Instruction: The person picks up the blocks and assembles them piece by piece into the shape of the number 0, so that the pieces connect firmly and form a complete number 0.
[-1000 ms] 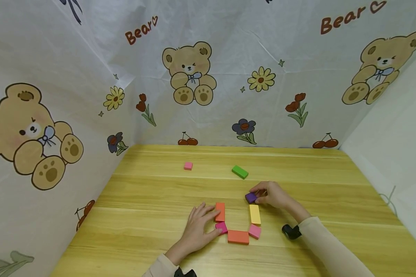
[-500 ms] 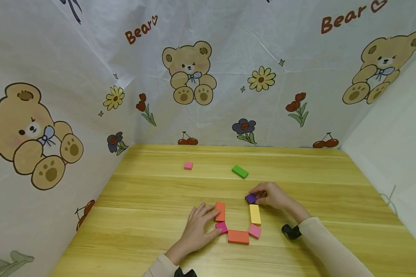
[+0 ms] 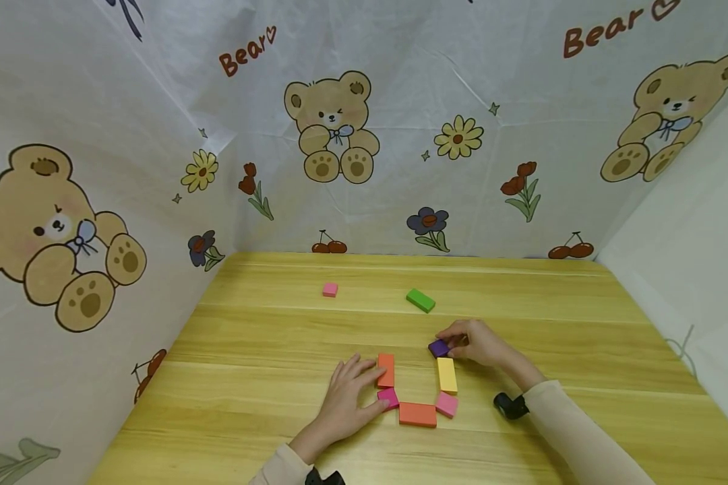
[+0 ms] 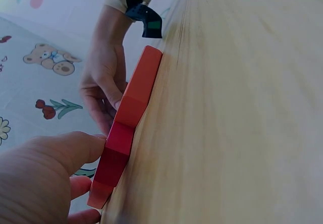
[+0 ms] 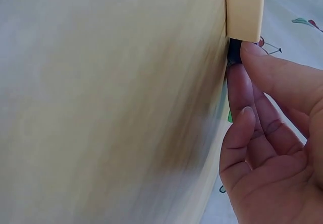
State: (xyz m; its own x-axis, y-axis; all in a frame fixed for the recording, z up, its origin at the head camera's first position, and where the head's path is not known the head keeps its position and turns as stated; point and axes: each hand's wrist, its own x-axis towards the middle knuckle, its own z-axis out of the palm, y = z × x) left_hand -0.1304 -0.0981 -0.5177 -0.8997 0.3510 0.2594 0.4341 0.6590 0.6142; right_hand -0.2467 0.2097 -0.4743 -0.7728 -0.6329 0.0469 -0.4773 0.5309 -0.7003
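Wooden blocks form a U on the table. My right hand [image 3: 476, 342] pinches a purple block [image 3: 439, 348] between thumb and fingers, at the far end of the yellow block [image 3: 447, 375]. In the right wrist view the purple block [image 5: 234, 51] is mostly hidden behind the yellow block and the thumb. My left hand [image 3: 347, 403] rests beside the U's left side, fingers spread and relaxed. Its thumb touches the magenta block [image 3: 387, 399], and a finger touches the upright orange block [image 3: 385, 370]. Another orange block [image 3: 417, 414] and a pink block [image 3: 446, 404] make up the near side.
Farther back on the wooden table [image 3: 267, 323] lie a small pink block [image 3: 330, 289] and a green block [image 3: 420, 300]. A white bear-print cloth [image 3: 400, 195] hangs along the table's back and left. A thin cord [image 3: 682, 350] shows at the right.
Almost nothing differs: the right hand and the purple block have shifted very slightly nearer. The left hand and the other blocks keep their places.
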